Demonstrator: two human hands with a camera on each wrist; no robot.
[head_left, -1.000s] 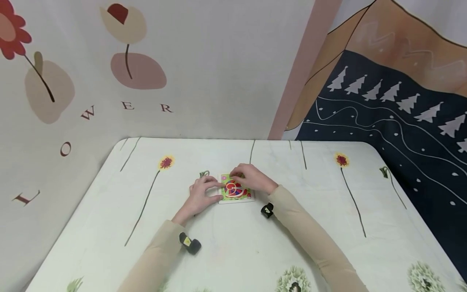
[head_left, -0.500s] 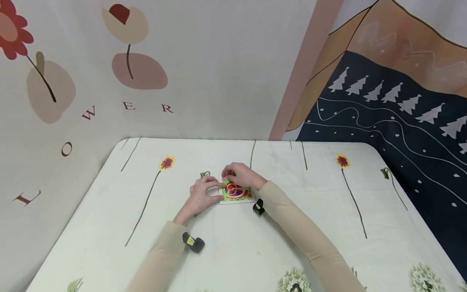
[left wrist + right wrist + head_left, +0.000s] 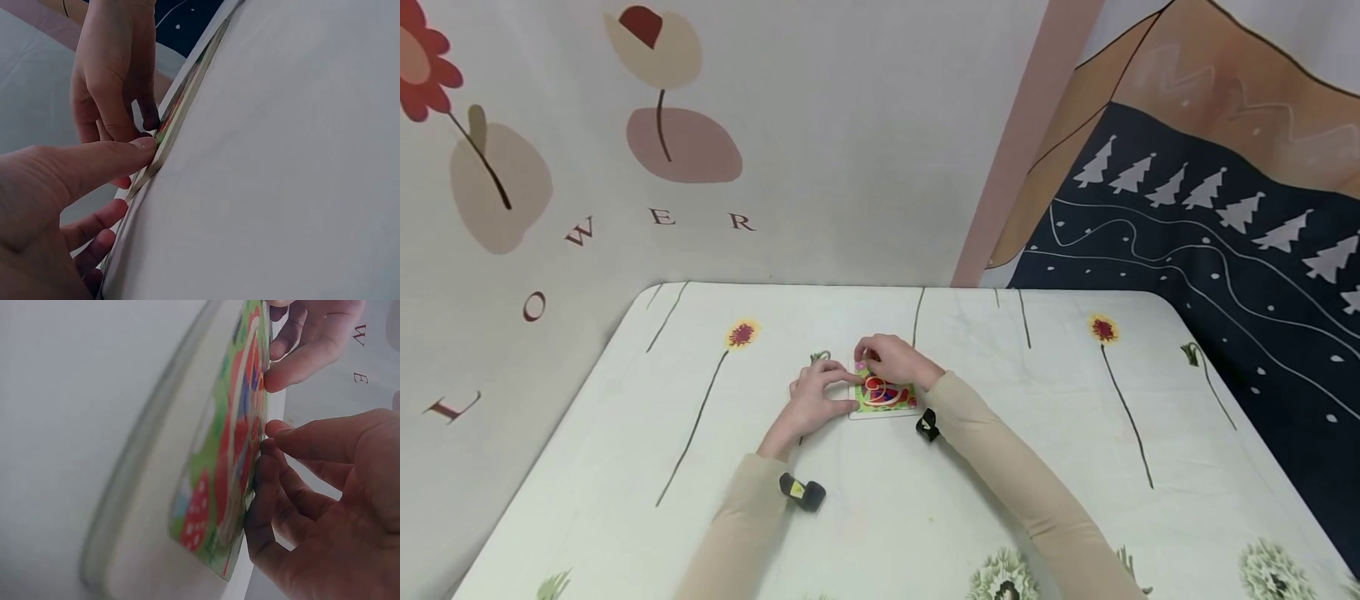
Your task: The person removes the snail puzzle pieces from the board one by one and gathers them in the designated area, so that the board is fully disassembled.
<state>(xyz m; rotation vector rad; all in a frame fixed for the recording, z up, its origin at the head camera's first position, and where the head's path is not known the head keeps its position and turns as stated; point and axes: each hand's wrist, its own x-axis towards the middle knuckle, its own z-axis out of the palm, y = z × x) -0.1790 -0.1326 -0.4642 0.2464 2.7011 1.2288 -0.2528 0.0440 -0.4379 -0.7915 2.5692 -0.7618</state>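
Note:
A flat picture board point(image 3: 887, 397), square with a white border and a bright red, blue and green print, lies on the table. Its pale edge shows in the left wrist view, and the printed face point(image 3: 203, 462) fills much of the right wrist view. My left hand point(image 3: 811, 402) grips the board's left edge, thumb at the near corner and index finger higher up. Curled over the far left corner, my right hand point(image 3: 895, 358) has thumb and index fingertips together against the board. Those fingertips hide part of the print there; any separate piece between them cannot be made out.
A white cloth with printed flowers covers the table point(image 3: 865, 517). Behind it hangs a pale fabric point(image 3: 850, 150) with flower shapes and letters, and a dark cloth with tree prints point(image 3: 1150, 225) at the right. Both wrists wear small black cameras point(image 3: 928, 425).
My right hand has moved left along the board's far side, from near its middle to the far left corner. The left hand and the board stay about where they were.

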